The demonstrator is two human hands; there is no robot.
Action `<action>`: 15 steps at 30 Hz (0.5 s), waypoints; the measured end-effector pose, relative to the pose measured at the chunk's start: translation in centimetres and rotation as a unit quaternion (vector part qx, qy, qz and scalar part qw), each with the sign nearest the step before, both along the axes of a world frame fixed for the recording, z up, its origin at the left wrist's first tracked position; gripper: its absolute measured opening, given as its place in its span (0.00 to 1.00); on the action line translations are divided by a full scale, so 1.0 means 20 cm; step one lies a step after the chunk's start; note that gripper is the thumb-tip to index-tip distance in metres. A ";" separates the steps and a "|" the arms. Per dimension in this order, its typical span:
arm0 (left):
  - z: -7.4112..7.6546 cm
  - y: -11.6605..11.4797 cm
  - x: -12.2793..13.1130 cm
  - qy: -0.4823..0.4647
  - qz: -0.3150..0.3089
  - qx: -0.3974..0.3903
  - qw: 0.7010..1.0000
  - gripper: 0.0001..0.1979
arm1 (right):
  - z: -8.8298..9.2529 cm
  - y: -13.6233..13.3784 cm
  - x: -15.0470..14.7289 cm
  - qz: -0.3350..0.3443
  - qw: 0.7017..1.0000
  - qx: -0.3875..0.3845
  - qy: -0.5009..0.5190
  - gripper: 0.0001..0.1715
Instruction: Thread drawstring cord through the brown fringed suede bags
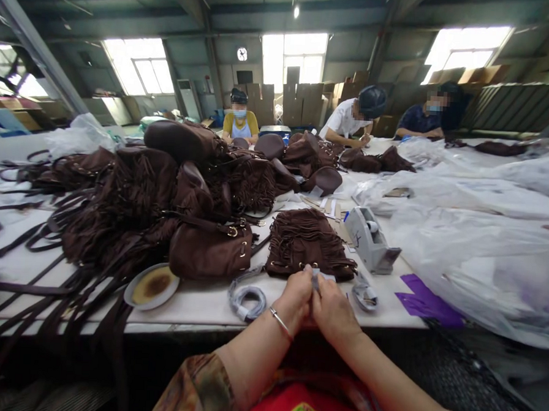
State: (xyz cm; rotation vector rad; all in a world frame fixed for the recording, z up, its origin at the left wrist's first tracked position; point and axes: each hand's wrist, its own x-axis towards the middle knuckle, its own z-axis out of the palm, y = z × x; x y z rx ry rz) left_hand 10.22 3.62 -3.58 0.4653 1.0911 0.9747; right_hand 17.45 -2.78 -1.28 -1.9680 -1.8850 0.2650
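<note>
My left hand (297, 297) and my right hand (334, 308) are pressed together at the table's near edge, fingers pinched round a small pale piece (315, 279) I cannot make out. A thin bangle circles my left wrist. Just beyond my fingers lies a brown fringed bag (308, 243), its lower edge close to my fingertips. A grey tape dispenser (370, 240) stands to its right. A coil of pale cord (246, 299) lies left of my left hand.
A heap of brown fringed bags (164, 193) and straps covers the left of the white table (196, 302). A small dish (152, 285) sits near the edge. Clear plastic sheeting (475, 240) covers the right. Three people work at the far end.
</note>
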 end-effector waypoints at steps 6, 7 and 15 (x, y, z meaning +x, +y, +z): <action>-0.01 -0.01 -0.01 -0.001 0.008 -0.015 1.000 0.24 | -0.04 0.02 0.03 -0.028 0.987 -0.008 0.159 0.29; -0.01 -0.01 -0.01 0.001 0.009 -0.016 1.000 0.24 | -0.05 0.03 0.04 -0.034 0.977 -0.007 0.210 0.29; 0.04 -0.05 -0.04 0.078 -0.026 0.005 0.997 0.26 | -0.02 0.03 -0.04 -0.165 0.751 -0.057 0.637 0.36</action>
